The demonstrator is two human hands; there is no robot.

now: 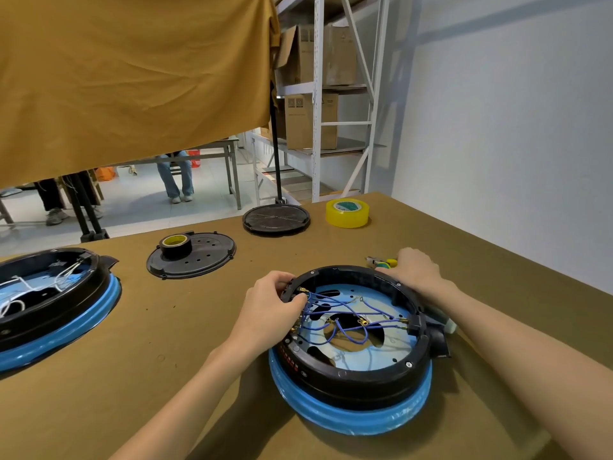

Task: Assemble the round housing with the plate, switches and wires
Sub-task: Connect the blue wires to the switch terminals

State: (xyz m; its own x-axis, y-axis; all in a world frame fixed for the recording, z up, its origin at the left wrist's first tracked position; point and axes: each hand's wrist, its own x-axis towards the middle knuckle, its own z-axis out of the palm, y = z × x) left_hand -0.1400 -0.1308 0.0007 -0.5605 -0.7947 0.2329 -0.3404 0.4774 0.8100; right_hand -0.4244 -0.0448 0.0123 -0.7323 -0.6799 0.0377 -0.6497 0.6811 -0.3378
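Round housing (351,366), black ring on a blue base, sits on the brown table (185,327) near-right of centre, open side up. Inside it: a pale blue plate (365,360) with cut-out holes, and blue wires (345,313) looping across it to brass terminals along the left and right inner wall. A black spout-like part juts from the housing's right side.

Left hand (272,297) at the housing's far-left rim, fingers curled over the edge and pinching at the wire ends and terminal block there. Right hand (418,270) lies over the far-right rim, fingers bent down on the rim's outer side; whether it grips the rim or merely presses on it, cannot tell. Just beyond its knuckles, pliers with yellow-green handles (384,261) on the table.

Second housing (49,300) at the left edge, same black ring and blue base, holding white wires (13,303) over a blue plate.

Far-centre: flat black perforated cover (205,260) with a small roll of black tape, yellow core (175,246), standing on it. Further right, a round ribbed black disc (276,219); beside it, a yellow tape roll (347,213).

Backdrop: ochre cloth (132,78) hanging left, metal shelving with cardboard boxes (311,121) right.
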